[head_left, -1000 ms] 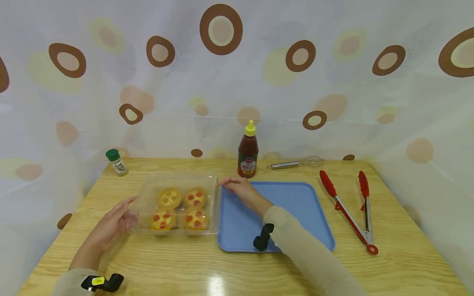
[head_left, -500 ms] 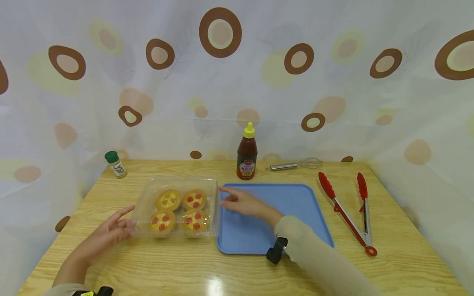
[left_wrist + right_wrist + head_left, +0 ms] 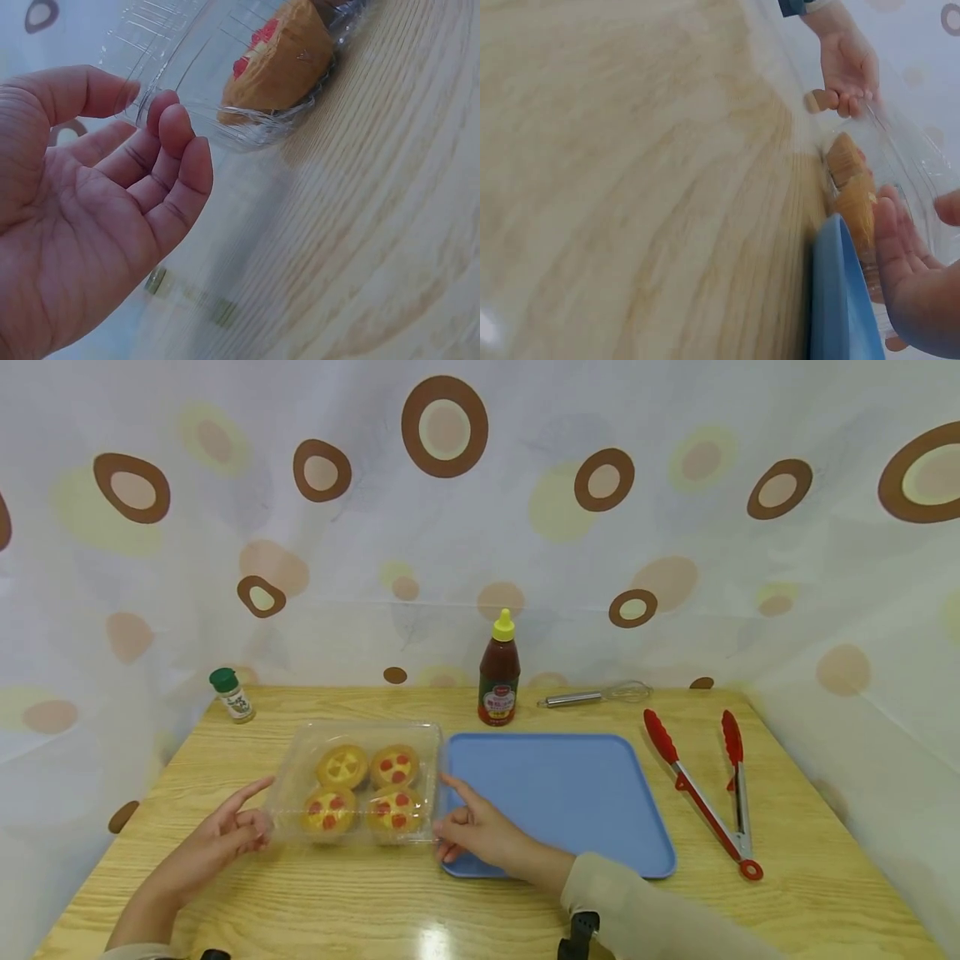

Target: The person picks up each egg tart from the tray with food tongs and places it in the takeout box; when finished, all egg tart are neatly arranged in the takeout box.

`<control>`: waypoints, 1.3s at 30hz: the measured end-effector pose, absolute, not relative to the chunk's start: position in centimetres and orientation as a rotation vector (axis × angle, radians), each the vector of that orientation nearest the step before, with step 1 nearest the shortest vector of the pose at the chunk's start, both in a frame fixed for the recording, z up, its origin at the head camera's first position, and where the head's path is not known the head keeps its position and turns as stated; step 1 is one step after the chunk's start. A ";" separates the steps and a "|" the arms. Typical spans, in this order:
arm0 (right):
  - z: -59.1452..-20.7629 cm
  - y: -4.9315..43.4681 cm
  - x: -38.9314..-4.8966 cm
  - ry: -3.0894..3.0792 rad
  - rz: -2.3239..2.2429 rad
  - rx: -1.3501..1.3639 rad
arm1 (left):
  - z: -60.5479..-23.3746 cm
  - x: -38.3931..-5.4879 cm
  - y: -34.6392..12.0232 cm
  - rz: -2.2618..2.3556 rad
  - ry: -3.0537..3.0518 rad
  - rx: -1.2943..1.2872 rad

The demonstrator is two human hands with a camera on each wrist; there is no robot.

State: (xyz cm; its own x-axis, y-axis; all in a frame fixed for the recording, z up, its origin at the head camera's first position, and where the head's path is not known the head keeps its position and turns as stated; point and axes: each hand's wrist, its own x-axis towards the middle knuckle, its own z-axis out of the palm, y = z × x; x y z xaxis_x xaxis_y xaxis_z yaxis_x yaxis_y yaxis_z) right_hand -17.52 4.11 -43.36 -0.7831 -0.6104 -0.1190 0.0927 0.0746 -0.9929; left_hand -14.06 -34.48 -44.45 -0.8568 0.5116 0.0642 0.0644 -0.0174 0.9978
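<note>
A clear plastic clamshell container (image 3: 296, 752) stands on the left half of the table. Several small round pizza-like pastries (image 3: 342, 767) show through it, some with red toppings. At its left edge my left hand (image 3: 213, 843) pinches the rim; in the left wrist view the thumb and fingertips meet there. My right hand (image 3: 487, 835) is at the container's right edge near the front corner, its index finger extended to that edge. In the right wrist view, the container's edge lies in the gap between the right thumb and straight fingers (image 3: 889, 225). The right hand overlaps a blue tray.
The blue tray (image 3: 562, 802) stands right beside the container. Behind it are a yellow-capped sauce bottle (image 3: 498, 681) and a whisk (image 3: 573, 698). Red-tipped tongs (image 3: 705, 806) lie spread at the right. A green-capped shaker (image 3: 234, 697) stands at the back left.
My right hand has slid toward me along the container's right edge, from its back corner to its front part. My left hand has shifted slightly but stays at the left edge.
</note>
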 end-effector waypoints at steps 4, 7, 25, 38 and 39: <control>-43.8 3.6 -17.6 1.795 -1.878 -0.450 | -44.6 -14.4 -34.2 1.950 1.962 0.621; -43.8 3.6 -17.9 1.748 -1.920 -0.418 | -44.5 -14.5 -34.0 1.955 1.980 0.610; -43.7 3.2 -17.0 1.701 -1.989 -0.346 | -44.2 -14.6 -33.5 1.998 1.934 0.678; -43.4 3.0 -16.6 1.708 -2.018 -0.293 | -44.0 -14.3 -33.3 1.987 1.953 0.670; -43.5 3.1 -16.7 1.698 -2.018 -0.296 | -44.0 -14.3 -33.3 1.977 1.957 0.666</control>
